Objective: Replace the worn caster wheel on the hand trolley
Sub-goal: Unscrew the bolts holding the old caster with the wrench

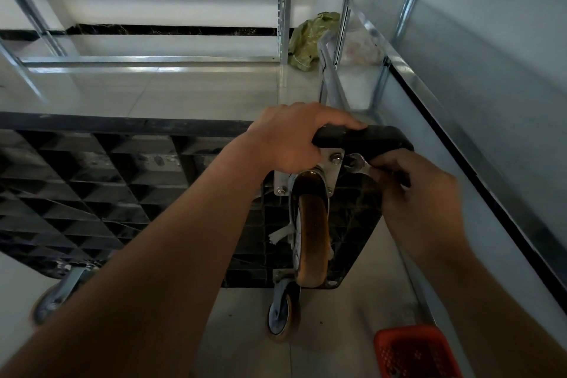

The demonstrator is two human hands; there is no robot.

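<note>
Head cam: my left hand point(294, 136) clamps the trolley point(368, 136) top edge by its right corner. Right hand point(420, 193) pinches a wrench point(356, 164) w/ its open end beside the caster plate point(333, 159) bolt.

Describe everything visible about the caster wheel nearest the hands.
The caster wheel has a worn, brownish tread in a silver metal fork, fixed by a bolted steel plate to the black ribbed trolley underside, which stands on edge. A white scrap hangs by the fork. The left hand grips the trolley rim above it; the right hand holds a wrench beside the plate.

Head view; looks down, close over trolley point(122, 193)
</note>
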